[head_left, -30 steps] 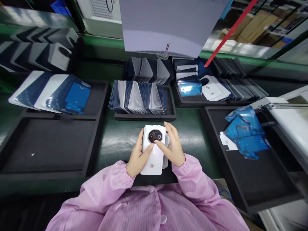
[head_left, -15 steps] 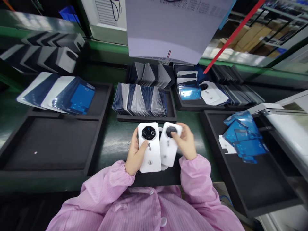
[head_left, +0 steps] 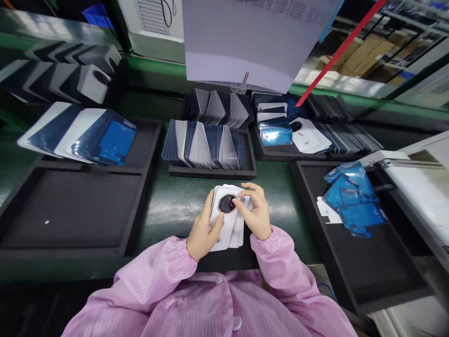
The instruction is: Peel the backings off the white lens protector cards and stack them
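"White panels are stacked over the near edge of the green desk. And the hands?"

"The left hand clamps the stack's left side, thumb on top. The right hand rests its thumb on the dark camera patch, fingers bent; whether it pinches a panel, I cannot tell."

"Beyond them?"

"A black tray of tightly ranked sheets. Blue films lie in the tray at right."

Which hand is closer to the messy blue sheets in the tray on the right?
The right hand. The blue sheets lie off to its right; the left hand is farther away, at the left edge of the white cards.
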`<action>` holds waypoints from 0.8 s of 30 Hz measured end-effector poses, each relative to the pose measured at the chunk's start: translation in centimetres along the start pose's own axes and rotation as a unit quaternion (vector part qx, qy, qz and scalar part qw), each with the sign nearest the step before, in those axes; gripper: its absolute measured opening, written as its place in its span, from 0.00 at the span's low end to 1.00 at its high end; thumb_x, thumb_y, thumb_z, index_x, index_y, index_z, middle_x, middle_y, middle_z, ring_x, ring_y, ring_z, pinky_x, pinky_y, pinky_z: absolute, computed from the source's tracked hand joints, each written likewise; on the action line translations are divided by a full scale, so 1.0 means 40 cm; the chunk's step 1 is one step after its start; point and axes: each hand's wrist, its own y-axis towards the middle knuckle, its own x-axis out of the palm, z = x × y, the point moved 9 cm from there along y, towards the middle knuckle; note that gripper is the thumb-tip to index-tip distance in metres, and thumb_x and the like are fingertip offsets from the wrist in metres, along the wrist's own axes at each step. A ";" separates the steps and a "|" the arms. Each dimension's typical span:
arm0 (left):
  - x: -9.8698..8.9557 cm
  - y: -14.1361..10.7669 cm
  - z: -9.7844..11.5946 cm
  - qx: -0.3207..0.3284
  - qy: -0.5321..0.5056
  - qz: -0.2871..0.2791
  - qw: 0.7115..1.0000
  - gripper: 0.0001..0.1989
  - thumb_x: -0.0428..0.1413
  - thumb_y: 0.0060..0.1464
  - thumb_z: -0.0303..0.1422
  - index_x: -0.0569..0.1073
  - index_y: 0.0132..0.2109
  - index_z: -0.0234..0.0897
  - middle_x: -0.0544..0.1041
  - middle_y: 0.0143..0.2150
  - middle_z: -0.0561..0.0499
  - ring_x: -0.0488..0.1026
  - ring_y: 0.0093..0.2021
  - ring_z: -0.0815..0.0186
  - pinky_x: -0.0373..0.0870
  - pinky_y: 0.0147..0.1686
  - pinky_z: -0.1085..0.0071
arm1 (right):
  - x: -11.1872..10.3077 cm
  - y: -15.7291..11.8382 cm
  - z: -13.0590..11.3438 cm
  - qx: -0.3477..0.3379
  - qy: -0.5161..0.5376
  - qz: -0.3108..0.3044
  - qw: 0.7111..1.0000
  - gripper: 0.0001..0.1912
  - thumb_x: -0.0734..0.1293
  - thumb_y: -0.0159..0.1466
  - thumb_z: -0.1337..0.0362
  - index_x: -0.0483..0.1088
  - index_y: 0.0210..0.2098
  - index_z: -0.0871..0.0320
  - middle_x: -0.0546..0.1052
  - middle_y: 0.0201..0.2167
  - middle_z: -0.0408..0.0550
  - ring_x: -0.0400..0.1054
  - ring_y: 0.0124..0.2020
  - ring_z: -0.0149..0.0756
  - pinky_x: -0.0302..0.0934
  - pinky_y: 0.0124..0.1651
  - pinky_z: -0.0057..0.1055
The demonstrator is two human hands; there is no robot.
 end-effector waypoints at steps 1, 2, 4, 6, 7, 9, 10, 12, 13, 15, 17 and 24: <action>0.003 -0.002 0.001 0.002 0.020 -0.008 1.000 0.34 0.51 0.61 0.37 0.48 0.70 0.38 0.67 0.63 0.40 0.71 0.57 0.52 0.68 0.56 0.56 | 0.005 -0.001 0.006 0.013 0.013 -0.012 1.000 0.04 0.71 0.59 0.62 0.72 0.32 0.55 0.72 0.47 0.51 0.66 0.52 0.45 0.59 0.57 0.49; 0.004 -0.002 0.001 0.001 0.036 -0.011 0.999 0.34 0.50 0.61 0.37 0.47 0.70 0.38 0.67 0.64 0.40 0.72 0.56 0.52 0.68 0.55 0.56 | 0.008 -0.001 0.010 0.021 0.024 -0.019 0.999 0.04 0.70 0.59 0.63 0.71 0.31 0.55 0.72 0.47 0.51 0.66 0.52 0.45 0.58 0.57 0.50; 0.004 0.000 -0.006 -0.009 0.042 -0.009 0.999 0.34 0.50 0.61 0.37 0.47 0.70 0.38 0.66 0.64 0.39 0.71 0.57 0.52 0.68 0.56 0.56 | 0.010 -0.004 0.003 0.012 0.028 -0.021 0.999 0.05 0.70 0.60 0.63 0.71 0.29 0.55 0.72 0.48 0.51 0.64 0.54 0.46 0.59 0.57 0.50; 0.000 0.004 -0.018 -0.028 0.015 0.005 0.999 0.34 0.51 0.61 0.37 0.47 0.70 0.38 0.65 0.65 0.39 0.68 0.60 0.51 0.66 0.57 0.56 | 0.009 -0.009 -0.024 -0.031 0.006 -0.014 0.999 0.05 0.69 0.60 0.64 0.70 0.28 0.55 0.71 0.48 0.51 0.61 0.56 0.48 0.58 0.57 0.51; -0.002 0.007 -0.024 -0.036 -0.006 0.014 0.999 0.34 0.51 0.61 0.37 0.47 0.69 0.38 0.64 0.66 0.40 0.67 0.61 0.52 0.65 0.59 0.56 | 0.012 -0.013 -0.043 -0.065 -0.010 -0.013 0.998 0.05 0.69 0.60 0.64 0.70 0.28 0.55 0.70 0.49 0.51 0.59 0.58 0.49 0.58 0.58 0.52; -0.007 0.012 -0.031 -0.045 -0.052 0.031 0.997 0.34 0.52 0.60 0.37 0.47 0.69 0.40 0.61 0.67 0.41 0.63 0.64 0.53 0.60 0.62 0.56 | 0.022 -0.026 -0.085 -0.139 -0.035 -0.022 0.989 0.05 0.69 0.60 0.65 0.70 0.28 0.55 0.69 0.49 0.51 0.56 0.60 0.51 0.56 0.59 0.54; -0.008 0.014 -0.034 -0.048 -0.074 0.037 0.995 0.34 0.53 0.60 0.37 0.47 0.69 0.41 0.59 0.68 0.42 0.61 0.65 0.54 0.57 0.64 0.56 | 0.028 -0.034 -0.102 -0.172 -0.042 -0.029 0.984 0.05 0.69 0.60 0.65 0.70 0.28 0.55 0.69 0.49 0.51 0.56 0.60 0.51 0.56 0.59 0.54; -0.011 0.019 -0.039 -0.059 -0.113 0.044 0.991 0.34 0.53 0.60 0.36 0.47 0.69 0.41 0.58 0.69 0.42 0.58 0.67 0.55 0.54 0.65 0.55 | 0.036 -0.046 -0.126 -0.219 -0.047 -0.040 0.974 0.04 0.68 0.61 0.65 0.70 0.29 0.55 0.69 0.50 0.51 0.56 0.60 0.52 0.57 0.58 0.54; -0.013 0.021 -0.041 -0.067 -0.127 0.047 0.989 0.34 0.53 0.60 0.36 0.47 0.69 0.41 0.57 0.69 0.42 0.57 0.67 0.55 0.53 0.66 0.55 | 0.037 -0.050 -0.132 -0.232 -0.047 -0.043 0.971 0.04 0.68 0.61 0.65 0.71 0.29 0.55 0.69 0.49 0.51 0.56 0.59 0.51 0.58 0.58 0.53; -0.017 0.024 -0.045 -0.079 -0.145 0.053 0.985 0.34 0.53 0.60 0.36 0.48 0.68 0.41 0.58 0.69 0.41 0.56 0.68 0.55 0.52 0.66 0.55 | 0.036 -0.054 -0.138 -0.245 -0.042 -0.044 0.968 0.05 0.68 0.61 0.65 0.71 0.29 0.54 0.70 0.48 0.50 0.57 0.58 0.50 0.60 0.56 0.52; -0.021 0.027 -0.046 -0.086 -0.153 0.058 0.983 0.34 0.53 0.60 0.36 0.48 0.68 0.41 0.58 0.68 0.42 0.56 0.68 0.55 0.51 0.66 0.55 | 0.032 -0.055 -0.140 -0.251 -0.035 -0.040 0.966 0.05 0.68 0.61 0.64 0.71 0.29 0.53 0.70 0.47 0.49 0.58 0.57 0.50 0.61 0.55 0.52; -0.024 0.027 -0.050 -0.097 -0.163 0.060 0.980 0.34 0.54 0.59 0.36 0.49 0.68 0.39 0.60 0.67 0.41 0.57 0.67 0.54 0.52 0.65 0.54 | 0.030 -0.060 -0.142 -0.258 -0.017 -0.034 0.965 0.04 0.69 0.61 0.65 0.71 0.29 0.53 0.72 0.46 0.49 0.60 0.56 0.49 0.62 0.54 0.50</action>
